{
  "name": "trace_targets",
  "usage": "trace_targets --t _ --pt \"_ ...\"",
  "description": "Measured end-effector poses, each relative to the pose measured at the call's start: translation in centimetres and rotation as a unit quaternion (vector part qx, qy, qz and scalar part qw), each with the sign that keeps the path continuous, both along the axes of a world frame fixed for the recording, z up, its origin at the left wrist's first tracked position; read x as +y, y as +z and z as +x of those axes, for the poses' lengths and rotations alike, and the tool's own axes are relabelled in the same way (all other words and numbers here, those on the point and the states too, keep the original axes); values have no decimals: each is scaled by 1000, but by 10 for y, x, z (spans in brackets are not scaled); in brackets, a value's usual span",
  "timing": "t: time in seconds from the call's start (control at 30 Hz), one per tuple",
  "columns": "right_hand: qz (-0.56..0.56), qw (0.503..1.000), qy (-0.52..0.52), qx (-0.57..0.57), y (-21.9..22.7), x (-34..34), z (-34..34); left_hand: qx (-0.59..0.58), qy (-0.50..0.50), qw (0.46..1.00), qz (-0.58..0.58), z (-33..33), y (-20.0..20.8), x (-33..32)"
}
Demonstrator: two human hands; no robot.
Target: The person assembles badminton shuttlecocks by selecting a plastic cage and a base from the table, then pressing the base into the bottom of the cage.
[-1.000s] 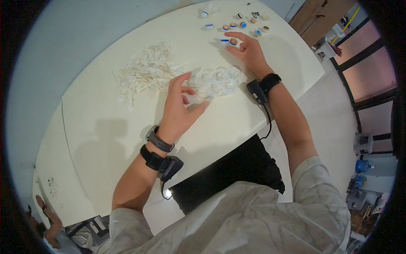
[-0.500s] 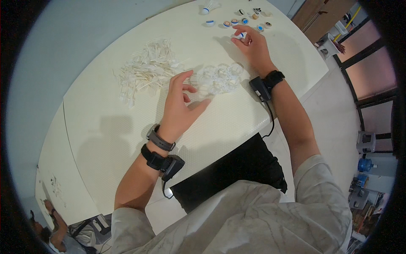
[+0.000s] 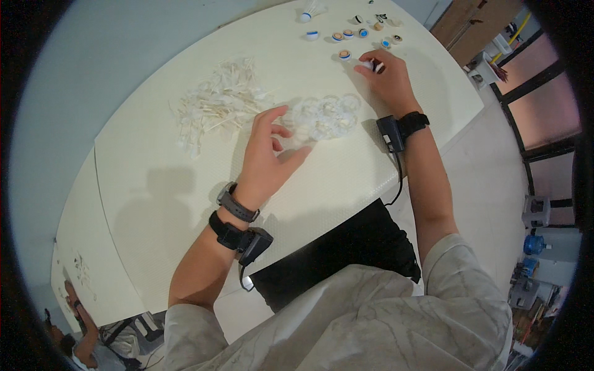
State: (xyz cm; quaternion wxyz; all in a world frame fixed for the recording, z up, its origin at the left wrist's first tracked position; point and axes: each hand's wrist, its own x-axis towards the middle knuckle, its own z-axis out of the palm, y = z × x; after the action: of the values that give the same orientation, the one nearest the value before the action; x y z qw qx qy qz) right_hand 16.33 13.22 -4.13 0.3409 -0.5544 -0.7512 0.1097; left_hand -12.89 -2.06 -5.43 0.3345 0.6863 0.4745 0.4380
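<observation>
The right hand [image 3: 393, 75] has its thumb and fingertips closed on a small white piece [image 3: 370, 65] with a dark band; the piece sits inside the pinch, partly hidden by the fingers. Just to the left of that pinch, and apart from it, a round cap [image 3: 344, 55] with a blue rim lies on the table [image 3: 322, 173]. Farther from the person, beyond the hand, are more small caps [image 3: 364, 33] — some blue-topped, some tan — and, near the table's far edge, a shuttlecock [image 3: 307, 15].

The left hand [image 3: 266, 154] holds nothing that shows: its fingers are curled, with the thumb well apart from them. Right beside its fingertips lies a cluster of clear white rings [image 3: 328, 117]; whether hand and cluster touch, I cannot tell. Ahead and to the left of that hand is a loose heap of pale sticks [image 3: 219, 105] — thin, tangled and well apart from the white piece.
</observation>
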Motion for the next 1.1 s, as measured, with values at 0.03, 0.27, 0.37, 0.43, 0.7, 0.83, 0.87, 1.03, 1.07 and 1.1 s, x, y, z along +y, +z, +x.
trace_targets --t 0.03,0.27,0.37,0.43,0.7,0.83,0.87,1.03,1.07,1.1 --pt "17 996 13 84 0 1 -2 -1 -3 1000 8 0 -1 0" --pt "75 960 -14 269 -6 16 -6 4 -7 1000 10 -1 1 0" --pt "117 973 -59 188 -5 19 -4 5 -11 1000 23 0 -4 1" --pt "133 977 -36 165 -6 23 -7 10 -11 1000 26 0 -3 0" --pt "87 992 44 78 -18 42 -13 17 -9 1000 21 2 0 1" --pt "76 994 30 67 -19 39 -12 14 -4 1000 24 1 -1 1" --pt "101 992 30 69 -20 39 -11 17 -8 1000 17 1 -1 1" --pt "61 991 56 101 -23 39 -9 10 -9 1000 9 2 0 1" --pt "61 991 59 105 -23 39 -9 6 -11 1000 7 2 1 1" --pt "62 991 59 106 -22 38 -10 7 -11 1000 7 1 0 1"
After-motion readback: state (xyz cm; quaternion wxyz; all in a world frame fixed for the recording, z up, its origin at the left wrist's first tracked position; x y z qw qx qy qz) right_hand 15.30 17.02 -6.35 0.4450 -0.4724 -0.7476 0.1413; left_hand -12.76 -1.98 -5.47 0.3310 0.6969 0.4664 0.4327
